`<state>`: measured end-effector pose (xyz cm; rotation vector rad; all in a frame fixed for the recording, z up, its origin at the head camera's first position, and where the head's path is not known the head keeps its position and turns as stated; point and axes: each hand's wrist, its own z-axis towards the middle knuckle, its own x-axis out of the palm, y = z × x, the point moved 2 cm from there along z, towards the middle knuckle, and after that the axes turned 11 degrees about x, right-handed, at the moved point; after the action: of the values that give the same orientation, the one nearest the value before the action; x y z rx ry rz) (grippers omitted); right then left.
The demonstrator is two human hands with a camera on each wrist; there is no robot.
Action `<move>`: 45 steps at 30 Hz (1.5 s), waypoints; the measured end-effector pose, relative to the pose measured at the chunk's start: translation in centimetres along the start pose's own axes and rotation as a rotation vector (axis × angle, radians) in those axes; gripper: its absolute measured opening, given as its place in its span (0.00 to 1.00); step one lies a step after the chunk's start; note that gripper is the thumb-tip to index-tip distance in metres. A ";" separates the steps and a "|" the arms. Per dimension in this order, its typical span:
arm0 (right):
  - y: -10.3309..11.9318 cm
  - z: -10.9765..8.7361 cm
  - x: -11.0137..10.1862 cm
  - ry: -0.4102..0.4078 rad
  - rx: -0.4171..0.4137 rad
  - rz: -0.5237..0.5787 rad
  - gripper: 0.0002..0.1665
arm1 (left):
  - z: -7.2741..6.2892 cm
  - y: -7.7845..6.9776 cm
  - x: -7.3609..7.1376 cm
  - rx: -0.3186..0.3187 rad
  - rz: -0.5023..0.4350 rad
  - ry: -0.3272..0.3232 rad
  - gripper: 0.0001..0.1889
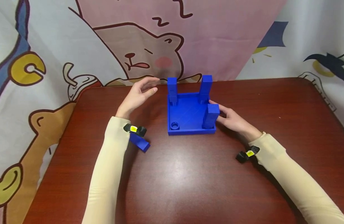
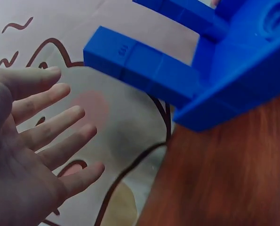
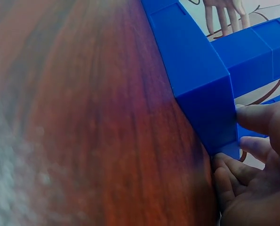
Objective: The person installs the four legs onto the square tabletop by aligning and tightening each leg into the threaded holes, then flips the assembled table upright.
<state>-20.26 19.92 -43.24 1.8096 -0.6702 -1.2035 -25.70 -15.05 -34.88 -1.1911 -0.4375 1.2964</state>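
A square blue tray (image 1: 188, 116) with a raised rim has three upright blue posts at its corners. They are the back-left post (image 1: 172, 90), the back-right post (image 1: 206, 88) and the front-right post (image 1: 211, 115); a round socket (image 1: 174, 125) shows at the front-left corner. My left hand (image 1: 139, 93), fingers spread and holding nothing, is in the air left of the back-left post, apart from it. At the tray's right side, my right hand (image 1: 230, 118) grips the rim, with thumb (image 3: 255, 117) against its edge and other fingers low along the wall.
A loose blue post (image 1: 139, 142) lies on the brown table (image 1: 183, 180) left of the tray, partly hidden by the left wrist camera (image 1: 135, 129). Behind the table hangs a cartoon-printed curtain (image 1: 216, 37).
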 end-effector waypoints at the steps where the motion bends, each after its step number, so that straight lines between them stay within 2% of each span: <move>1: 0.0 0.0 0.0 0.001 -0.001 0.001 0.37 | -0.3 0.0 -0.2 -0.005 0.006 0.003 0.18; 5: 0.0 0.0 0.1 0.002 -0.003 0.004 0.37 | -1.7 -0.2 -0.6 -0.021 0.048 0.042 0.17; 9: 0.0 -0.2 0.1 0.002 0.003 0.001 0.37 | -3.2 0.2 -1.1 -0.049 0.079 0.093 0.17; 12: 0.1 -0.2 0.0 0.002 0.005 0.003 0.37 | -4.3 1.0 -1.6 -0.060 0.066 0.120 0.16; 17: 0.4 -0.2 -0.1 0.006 0.003 0.011 0.37 | -6.1 1.7 -2.2 -0.039 0.053 0.197 0.16; 21: 0.5 -0.3 -0.1 0.006 -0.008 0.018 0.37 | -7.7 1.7 -2.3 -0.052 0.010 0.258 0.17; 24: 0.4 -0.2 0.0 0.001 -0.018 0.019 0.37 | -8.8 1.4 -2.4 -0.074 -0.023 0.278 0.18; 27: 0.3 -0.1 0.0 0.002 -0.022 0.012 0.37 | -9.9 1.0 -2.5 -0.070 -0.030 0.291 0.18; 32: 0.1 0.0 -0.1 0.007 -0.016 0.001 0.37 | -11.9 0.6 -2.4 -0.020 0.047 0.323 0.20; 36: 0.2 -0.1 -0.2 0.003 -0.011 -0.004 0.37 | -13.2 0.7 -2.1 -0.011 0.107 0.356 0.22; 42: 0.2 -0.2 -0.1 -0.008 -0.006 0.000 0.37 | -14.1 0.7 -1.5 -0.051 0.208 0.408 0.27; 45: 0.1 -0.1 0.0 -0.004 -0.007 -0.003 0.37 | -14.2 0.6 -1.2 -0.023 0.245 0.443 0.28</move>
<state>-20.22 19.95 -43.16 1.8035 -0.6652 -1.2102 -14.79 -22.22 -40.60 -1.5391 0.0174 1.1869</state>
